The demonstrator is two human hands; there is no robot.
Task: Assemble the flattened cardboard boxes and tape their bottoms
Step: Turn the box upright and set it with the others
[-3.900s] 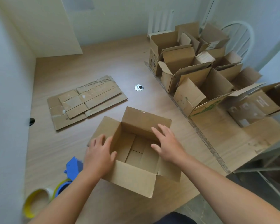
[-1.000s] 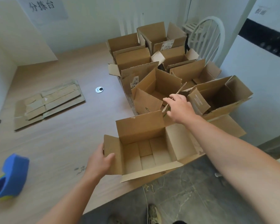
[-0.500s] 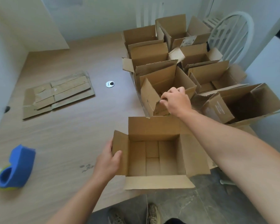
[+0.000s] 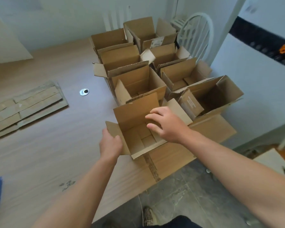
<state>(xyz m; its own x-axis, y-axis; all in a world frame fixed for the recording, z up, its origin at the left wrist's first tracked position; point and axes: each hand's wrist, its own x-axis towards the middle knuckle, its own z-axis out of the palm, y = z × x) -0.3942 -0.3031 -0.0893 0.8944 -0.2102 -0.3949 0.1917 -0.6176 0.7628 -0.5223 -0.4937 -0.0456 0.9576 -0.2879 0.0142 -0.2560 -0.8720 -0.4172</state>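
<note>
One open box (image 4: 135,116) sits upright at frame centre, on the table (image 4: 39,145) near its front edge, bottom flaps folded in. Your left hand (image 4: 111,143) grips its left flap, thumb over the edge. Your right hand (image 4: 167,125) is held over the mouth, fingers loosely spread, holding nothing — contact with the cardboard cannot be told. Both forearms reach in from the lower frame. Seven more open boxes (image 4: 138,83) stand in two rows behind, toward upper centre. One stack of flattened cardboard (image 4: 28,102) lies at left — sheet count unreadable.

Right hand (image 4: 167,124) came back over open box (image 4: 135,116).
</note>
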